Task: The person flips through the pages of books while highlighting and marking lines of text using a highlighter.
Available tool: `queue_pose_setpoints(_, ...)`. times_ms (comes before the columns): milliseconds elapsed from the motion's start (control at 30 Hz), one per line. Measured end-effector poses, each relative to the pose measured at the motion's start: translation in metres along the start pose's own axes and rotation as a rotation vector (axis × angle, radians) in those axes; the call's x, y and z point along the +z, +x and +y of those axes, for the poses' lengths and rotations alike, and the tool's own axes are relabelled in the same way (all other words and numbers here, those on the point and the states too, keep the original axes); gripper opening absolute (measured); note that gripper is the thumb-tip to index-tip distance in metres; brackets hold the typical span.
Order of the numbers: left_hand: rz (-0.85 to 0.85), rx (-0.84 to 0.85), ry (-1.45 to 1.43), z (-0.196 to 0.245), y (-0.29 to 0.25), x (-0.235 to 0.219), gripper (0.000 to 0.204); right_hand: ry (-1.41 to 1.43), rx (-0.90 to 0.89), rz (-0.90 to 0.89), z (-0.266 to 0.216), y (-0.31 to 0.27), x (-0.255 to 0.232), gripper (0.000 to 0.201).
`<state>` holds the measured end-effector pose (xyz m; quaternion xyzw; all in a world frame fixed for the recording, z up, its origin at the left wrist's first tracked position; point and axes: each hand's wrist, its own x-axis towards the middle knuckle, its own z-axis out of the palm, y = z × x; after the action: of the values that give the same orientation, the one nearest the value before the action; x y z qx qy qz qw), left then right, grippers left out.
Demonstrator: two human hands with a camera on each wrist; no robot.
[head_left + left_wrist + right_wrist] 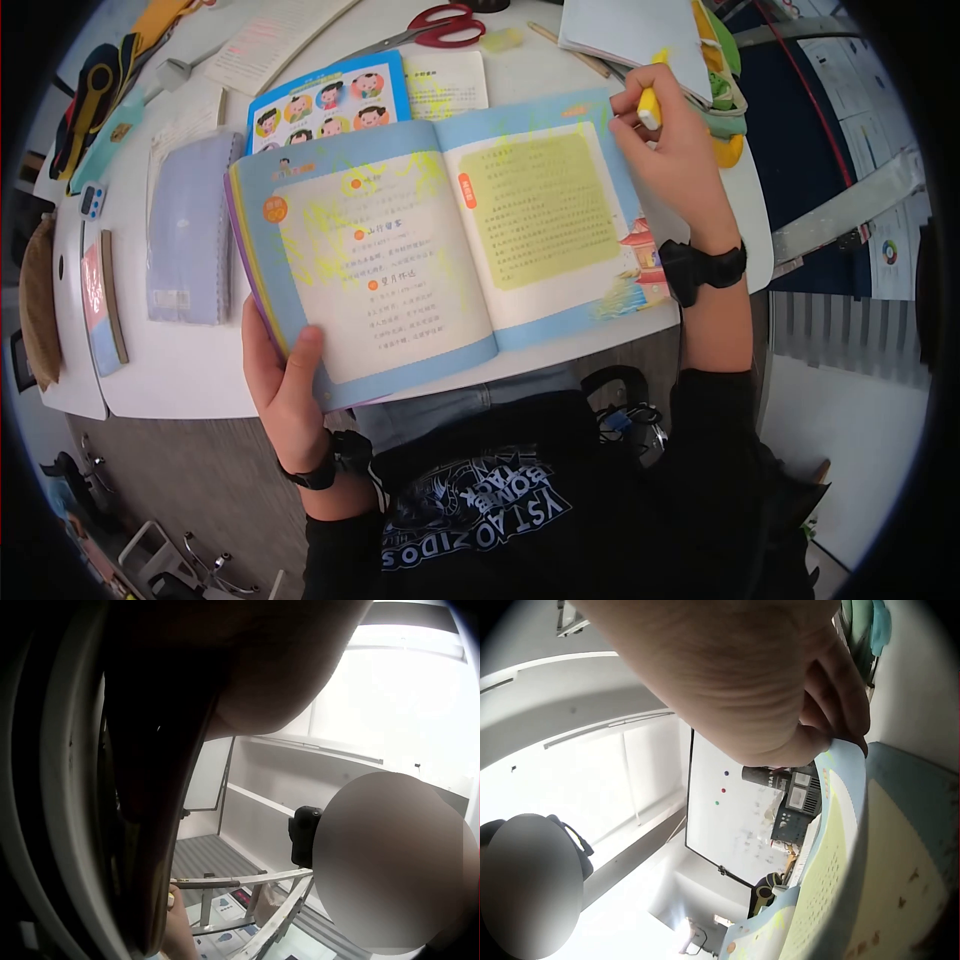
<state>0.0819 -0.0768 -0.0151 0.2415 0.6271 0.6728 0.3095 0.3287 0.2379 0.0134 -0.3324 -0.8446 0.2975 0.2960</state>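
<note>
An open book (400, 290) with blue-bordered pages tilts over the table's front edge, yellow highlighter marks across its print. At its lower left my left hand (283, 385) grips it, thumb lying on the page and the other fingers behind the cover. My right hand (672, 150) is at the upper right corner, thumb and fingers pinching the right page (832, 817), which curves up away from the sheet beneath. A yellow highlighter (650, 108) is tucked in that same hand. In the left wrist view the book's dark underside (161, 802) hides most of the left fingers.
Behind the book lie a blue picture booklet (330, 100), red-handled scissors (440, 27) and pencils (565, 48). A translucent lilac folder (190, 230) is at the left. White paper (635, 40) and a yellow-green pencil case (722, 75) sit beyond the right hand.
</note>
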Motion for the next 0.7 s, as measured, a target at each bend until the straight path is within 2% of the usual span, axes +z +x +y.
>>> queue_pose_setpoints(200, 0.053, -0.002, 0.006, 0.000, 0.001, 0.006, 0.055, -0.037, 0.021, -0.019, 0.003, 0.003, -0.002, 0.024)
queue_pose_setpoints(300, 0.071, -0.009, 0.064, -0.001, -0.003, 0.003, 0.056, -0.027, -0.023, -0.013, -0.002, -0.001, 0.001, 0.023)
queue_pose_setpoints(500, 0.006, -0.001, 0.092, 0.001, 0.001, -0.002, 0.058, -0.092, -0.049, -0.016, -0.002, 0.001, -0.002, 0.022)
queue_pose_setpoints(533, 0.006, 0.005, 0.086, 0.001, 0.000, -0.002, 0.058, -0.076, -0.011, -0.025, 0.000, 0.002, -0.002, 0.023)
queue_pose_setpoints(600, 0.068, -0.029, 0.062, -0.004, -0.003, 0.000, 0.065, -0.080, 0.031, -0.042, 0.005, 0.004, -0.004, 0.023)
queue_pose_setpoints(700, 0.077, -0.034, 0.079, -0.005, -0.004, -0.002, 0.066, -0.040, -0.021, -0.040, 0.006, 0.001, 0.000, 0.024)
